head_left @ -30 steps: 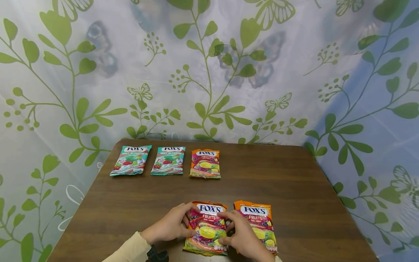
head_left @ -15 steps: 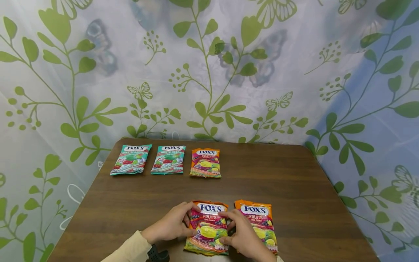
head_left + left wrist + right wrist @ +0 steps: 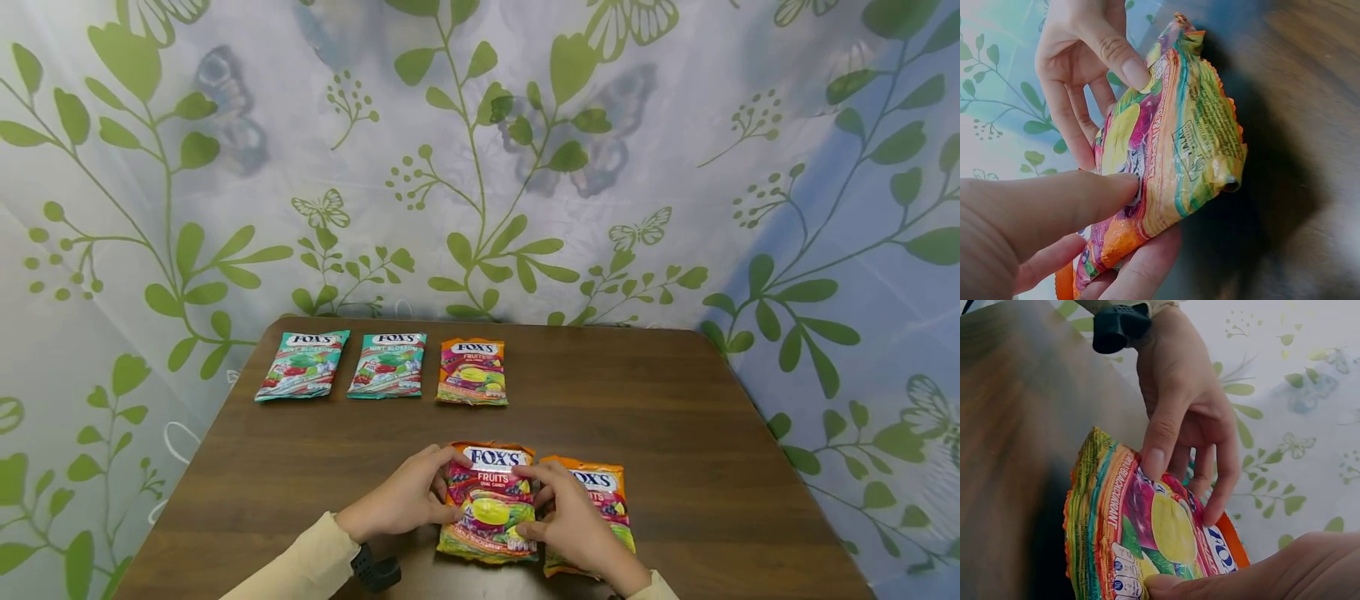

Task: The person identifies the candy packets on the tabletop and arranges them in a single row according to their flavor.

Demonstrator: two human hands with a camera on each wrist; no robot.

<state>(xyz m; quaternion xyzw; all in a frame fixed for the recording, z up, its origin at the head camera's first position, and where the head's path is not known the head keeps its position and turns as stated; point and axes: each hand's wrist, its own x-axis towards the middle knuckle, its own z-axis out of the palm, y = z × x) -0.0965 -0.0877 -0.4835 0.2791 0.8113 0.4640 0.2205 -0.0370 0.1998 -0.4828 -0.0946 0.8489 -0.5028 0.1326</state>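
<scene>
Both hands grip one orange and magenta Fox's Fruits candy bag (image 3: 489, 508) by its two sides, near the front of the table. My left hand (image 3: 408, 492) has its thumb on the bag's front and fingers along the left edge. On the opposite edge, my right hand (image 3: 573, 512) pinches it the same way. In the left wrist view the candy bag (image 3: 1160, 137) is tilted above the wood, with a dark shadow under it. A second Fox's Fruits bag (image 3: 618, 508) lies on the table to the right, partly covered by the right hand and the held bag.
Along the back of the brown wooden table (image 3: 637, 392) lie two teal Mint Blossom bags, a left one (image 3: 302, 367) and a right one (image 3: 387, 367). Beside them is another Fox's Fruits bag (image 3: 472, 372). A leaf-patterned curtain (image 3: 480, 167) hangs behind the table.
Both hands have moved the held candy bag slightly up and to the right in the head view, so it now overlaps the bag on the right. The back-row bags stay put.
</scene>
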